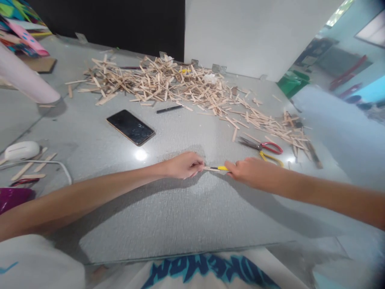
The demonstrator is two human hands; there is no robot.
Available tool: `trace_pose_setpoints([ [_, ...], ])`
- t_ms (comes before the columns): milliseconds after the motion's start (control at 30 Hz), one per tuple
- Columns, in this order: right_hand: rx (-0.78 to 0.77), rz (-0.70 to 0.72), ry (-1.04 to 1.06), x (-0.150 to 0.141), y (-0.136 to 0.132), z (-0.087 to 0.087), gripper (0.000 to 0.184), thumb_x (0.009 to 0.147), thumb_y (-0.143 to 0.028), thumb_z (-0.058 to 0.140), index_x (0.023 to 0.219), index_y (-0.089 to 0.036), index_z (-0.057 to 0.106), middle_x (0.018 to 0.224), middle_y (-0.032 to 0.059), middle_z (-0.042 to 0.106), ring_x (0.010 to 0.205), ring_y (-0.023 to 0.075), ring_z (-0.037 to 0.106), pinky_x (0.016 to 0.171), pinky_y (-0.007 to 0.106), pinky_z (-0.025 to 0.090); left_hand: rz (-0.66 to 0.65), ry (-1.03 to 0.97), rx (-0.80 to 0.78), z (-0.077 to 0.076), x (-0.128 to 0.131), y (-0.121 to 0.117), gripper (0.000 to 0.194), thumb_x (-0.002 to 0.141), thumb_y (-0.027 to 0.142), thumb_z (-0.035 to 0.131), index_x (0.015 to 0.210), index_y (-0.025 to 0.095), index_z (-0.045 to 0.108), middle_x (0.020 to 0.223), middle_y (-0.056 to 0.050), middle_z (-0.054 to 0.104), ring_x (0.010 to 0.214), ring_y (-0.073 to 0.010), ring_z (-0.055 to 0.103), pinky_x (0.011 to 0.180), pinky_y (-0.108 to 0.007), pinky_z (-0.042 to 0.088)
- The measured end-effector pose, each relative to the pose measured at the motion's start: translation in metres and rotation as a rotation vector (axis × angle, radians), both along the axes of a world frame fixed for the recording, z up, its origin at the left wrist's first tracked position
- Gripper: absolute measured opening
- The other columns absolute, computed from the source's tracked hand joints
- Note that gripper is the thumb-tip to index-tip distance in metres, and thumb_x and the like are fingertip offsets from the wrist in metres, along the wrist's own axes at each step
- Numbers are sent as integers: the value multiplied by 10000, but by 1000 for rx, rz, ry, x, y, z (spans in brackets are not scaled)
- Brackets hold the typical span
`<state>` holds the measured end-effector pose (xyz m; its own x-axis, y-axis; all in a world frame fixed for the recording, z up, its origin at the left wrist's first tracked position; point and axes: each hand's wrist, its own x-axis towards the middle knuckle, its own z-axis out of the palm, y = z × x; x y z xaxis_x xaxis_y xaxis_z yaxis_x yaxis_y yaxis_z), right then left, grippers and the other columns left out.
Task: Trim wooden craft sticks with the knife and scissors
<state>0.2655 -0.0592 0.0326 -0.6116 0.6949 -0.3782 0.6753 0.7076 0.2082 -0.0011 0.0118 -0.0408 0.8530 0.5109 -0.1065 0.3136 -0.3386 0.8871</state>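
Note:
Pinched in the fingers of my left hand is a thin wooden stick, pointing right. My right hand is closed around a yellow-handled craft knife. Its dark blade lies along the stick, close to my left fingertips. Whether the blade is cutting in cannot be made out. Both hands are just above the grey table. Beyond my right hand lie scissors with one red and one yellow handle loop, blades spread.
A heap of wooden sticks stretches along the back and right. A smartphone and a black pen lie before it. On the left are a pink roll, a white computer mouse, a cable and a purple container.

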Motion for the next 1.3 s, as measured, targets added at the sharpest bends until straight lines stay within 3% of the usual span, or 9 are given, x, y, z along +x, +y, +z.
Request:
trace_pose_setpoints([
  [133, -29, -20, -46, -17, -5, 14, 189, 1004, 4, 609, 1075, -162, 667, 697, 64, 723, 538, 201, 631, 552, 347, 154, 7, -8, -30, -3, -1, 1, 281, 1016, 134, 519, 746, 171, 584, 556, 33, 587, 423, -67, 489, 492, -174, 324],
  [233, -32, -35, 21, -7, -4, 1, 102, 1119, -147, 573, 1134, -152, 674, 683, 57, 704, 513, 188, 581, 551, 350, 137, 3, -19, -73, -3, -1, 1, 272, 1019, 141, 550, 754, 165, 607, 558, 35, 583, 414, -64, 485, 470, -170, 320],
  [400, -102, -191, 227, 22, -4, -21, 254, 1184, -356, 511, 1210, -163, 673, 768, 61, 711, 602, 206, 602, 574, 322, 201, 47, -60, -196, -6, -3, 3, 299, 1091, 342, 585, 857, 164, 645, 610, 25, 602, 398, -80, 515, 403, -175, 365],
  [533, -255, -378, 580, 21, -6, -14, 395, 1181, -520, 450, 1101, -206, 676, 851, 48, 722, 727, 218, 637, 676, 312, 373, 169, -162, -275, -12, -1, 3, 522, 1144, 621, 443, 1172, 141, 647, 767, -25, 681, 480, -117, 631, 397, -187, 465],
  [700, -306, -564, 810, 2, -18, -12, 342, 1106, -537, 544, 1128, -219, 666, 930, 48, 730, 805, 226, 644, 718, 323, 427, 259, -313, -320, -18, 2, -8, 789, 1058, 641, 659, 1639, 206, 349, 1235, -148, 760, 622, -132, 730, 378, -170, 476],
  [833, -606, -701, 893, -7, -25, -13, 302, 1097, -400, 548, 1351, -237, 561, 767, -41, 632, 653, 174, 577, 620, 277, 420, 255, -348, -252, -23, 3, -15, 705, 1118, 599, 577, 1634, 188, 329, 1063, -84, 770, 545, -96, 673, 414, -158, 449],
  [933, -707, -693, 989, -9, -24, -15, 287, 1135, -438, 496, 1299, -213, 562, 743, -47, 590, 629, 159, 546, 597, 263, 419, 259, -362, -200, -28, 4, -16, 675, 1164, 558, 490, 1675, 204, 229, 965, -35, 752, 489, -79, 628, 444, -164, 443],
  [1133, -515, -609, 977, -7, -14, -18, 211, 1136, -386, 511, 1074, -215, 617, 737, -32, 597, 643, 164, 542, 619, 281, 410, 280, -336, -55, -34, 3, -19, 754, 1165, 366, 484, 1723, 250, -10, 838, 49, 685, 452, -76, 514, 464, -175, 432],
  [1300, -410, -548, 926, -3, -8, -9, 269, 1134, -376, 525, 930, -223, 613, 748, -9, 657, 650, 171, 571, 626, 292, 398, 259, -313, -28, -33, 3, -20, 788, 1139, 306, 485, 1716, 250, -48, 791, 70, 658, 465, -88, 473, 494, -198, 433],
])
